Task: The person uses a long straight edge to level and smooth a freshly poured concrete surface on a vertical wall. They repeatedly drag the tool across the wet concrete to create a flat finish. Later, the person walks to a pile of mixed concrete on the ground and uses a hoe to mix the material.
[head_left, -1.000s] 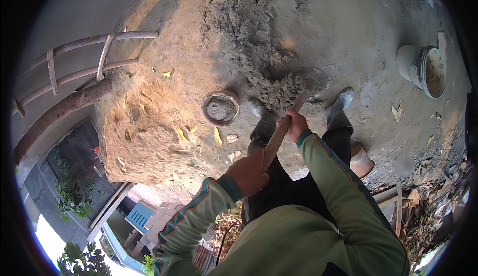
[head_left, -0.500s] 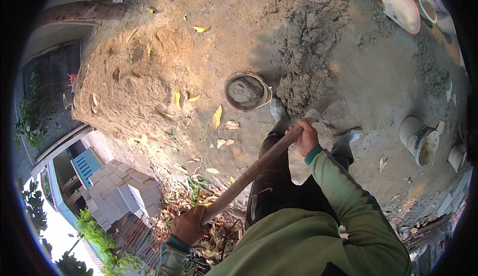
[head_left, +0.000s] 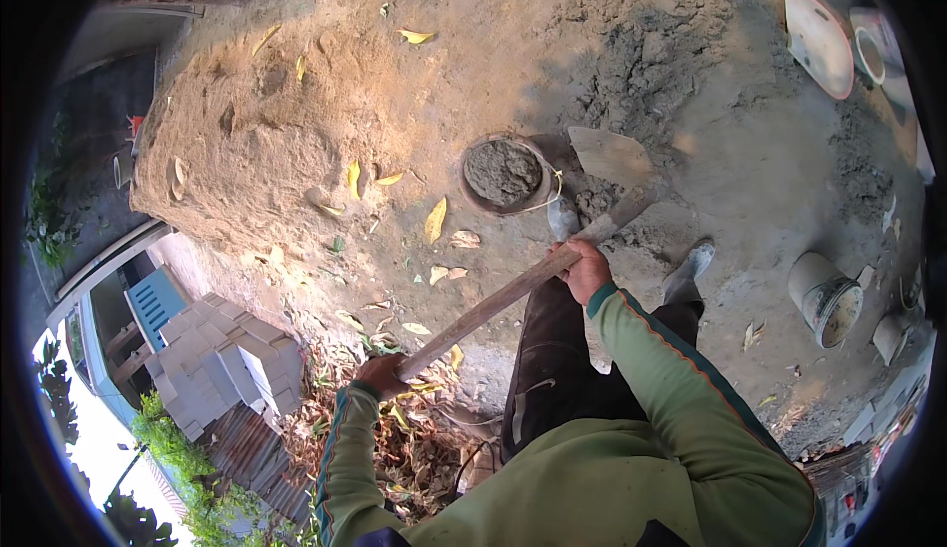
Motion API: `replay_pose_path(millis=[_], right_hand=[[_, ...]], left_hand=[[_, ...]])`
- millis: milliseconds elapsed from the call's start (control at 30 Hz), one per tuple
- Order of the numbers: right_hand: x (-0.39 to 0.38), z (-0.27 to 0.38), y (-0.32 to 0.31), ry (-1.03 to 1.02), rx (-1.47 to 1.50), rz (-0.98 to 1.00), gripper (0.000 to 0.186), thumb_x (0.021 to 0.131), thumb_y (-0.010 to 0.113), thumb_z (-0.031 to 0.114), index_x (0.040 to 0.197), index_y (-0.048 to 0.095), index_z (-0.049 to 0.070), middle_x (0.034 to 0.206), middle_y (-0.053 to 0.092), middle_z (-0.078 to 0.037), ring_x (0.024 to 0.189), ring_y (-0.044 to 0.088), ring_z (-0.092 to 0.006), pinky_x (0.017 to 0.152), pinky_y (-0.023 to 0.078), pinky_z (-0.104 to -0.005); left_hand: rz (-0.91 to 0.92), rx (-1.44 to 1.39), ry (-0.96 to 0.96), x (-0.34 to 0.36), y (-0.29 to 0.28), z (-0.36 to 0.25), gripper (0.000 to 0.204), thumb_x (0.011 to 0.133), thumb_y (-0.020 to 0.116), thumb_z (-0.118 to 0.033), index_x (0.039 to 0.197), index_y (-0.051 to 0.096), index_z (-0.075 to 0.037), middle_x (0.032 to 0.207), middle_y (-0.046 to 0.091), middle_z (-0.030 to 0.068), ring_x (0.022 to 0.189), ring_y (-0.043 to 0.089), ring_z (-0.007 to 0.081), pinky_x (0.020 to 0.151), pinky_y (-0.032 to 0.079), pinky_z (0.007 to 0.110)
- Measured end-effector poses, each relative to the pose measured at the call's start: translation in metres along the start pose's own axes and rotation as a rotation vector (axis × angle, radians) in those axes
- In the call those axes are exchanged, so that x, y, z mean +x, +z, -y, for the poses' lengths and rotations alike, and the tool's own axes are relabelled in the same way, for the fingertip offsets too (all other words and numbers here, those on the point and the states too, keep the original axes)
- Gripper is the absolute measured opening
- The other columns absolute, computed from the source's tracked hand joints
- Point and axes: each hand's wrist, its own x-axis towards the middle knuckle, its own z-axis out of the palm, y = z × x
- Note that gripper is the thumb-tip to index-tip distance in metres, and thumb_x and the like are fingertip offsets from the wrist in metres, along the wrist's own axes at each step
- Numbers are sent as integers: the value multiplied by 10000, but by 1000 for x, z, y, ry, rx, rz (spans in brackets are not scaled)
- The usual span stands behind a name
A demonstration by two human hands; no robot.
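Observation:
Both my hands are closed around the wooden handle (head_left: 493, 313) of a hoe. My left hand (head_left: 382, 376) grips its lower-left end, above dry leaves. My right hand (head_left: 586, 271) holds it farther up, near the blade end. The hoe's broad grey blade (head_left: 609, 156) is tilted beside the bucket, between it and the mortar. A round bucket (head_left: 474, 187) with a pale handle stands just left of the blade, and wet grey mortar (head_left: 503, 173) fills much of it. The mortar heap (head_left: 651, 64) spreads over the ground beyond the blade.
My grey boots (head_left: 690, 271) stand either side of the hoe's head. A sand pile (head_left: 256, 147) rises at left. At right a mortar-stained bucket (head_left: 824, 295) lies tipped. A pale basin (head_left: 819, 39) is at the far right. Stacked blocks (head_left: 212, 350) stand at lower left.
The hoe's blade has come up into view beside the bucket, and its handle has shifted. The bucket's mortar looks higher and rougher than before. Both hands keep their hold.

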Motion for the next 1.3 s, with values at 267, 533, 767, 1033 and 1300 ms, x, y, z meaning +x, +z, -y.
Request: replay_pose_path(millis=[267, 533, 767, 1033, 1300], right_hand=[[-11, 215, -182, -478, 41, -461, 335, 880, 636, 254, 1110, 472, 74, 954, 580, -109, 893, 603, -276, 805, 519, -422], [-10, 265, -218, -584, -224, -541, 303, 871, 615, 163, 1118, 451, 101, 906, 563, -87, 733, 586, -219, 575, 529, -406], [14, 214, -253, -428, -673, -527, 292, 850, 626, 140, 1063, 455, 37, 815, 564, -102, 642, 592, -233, 527, 526, -405], [3, 183, -247, -129, -603, -352, 230, 841, 616, 113, 1009, 536, -22, 785, 577, -112, 634, 603, -265, 594, 511, -435], [-63, 186, -201, 21, -103, -200, 187, 852, 621, 123, 961, 536, -3, 807, 589, -134, 693, 614, -260, 643, 510, -422]], left_hand=[[37, -193, 416, 138, 60, -280, 528, 641, 777, -196, 1095, 550, -51, 871, 655, 212, 873, 634, 417, 750, 487, 485], [239, -504, 335, 246, 88, -528, 543, 690, 767, -122, 1092, 431, 19, 801, 585, 185, 633, 618, 289, 520, 473, 430], [390, -811, 72, 188, 126, -533, 496, 728, 743, -54, 1047, 380, 57, 752, 527, 133, 511, 561, 193, 382, 437, 359], [280, -1005, -60, 169, 148, -533, 414, 728, 706, -22, 1017, 426, 72, 783, 520, 113, 517, 535, 171, 386, 388, 333], [322, -713, 33, 100, 62, -529, 404, 741, 685, -96, 1026, 430, 33, 785, 540, 133, 555, 552, 238, 439, 401, 384]])
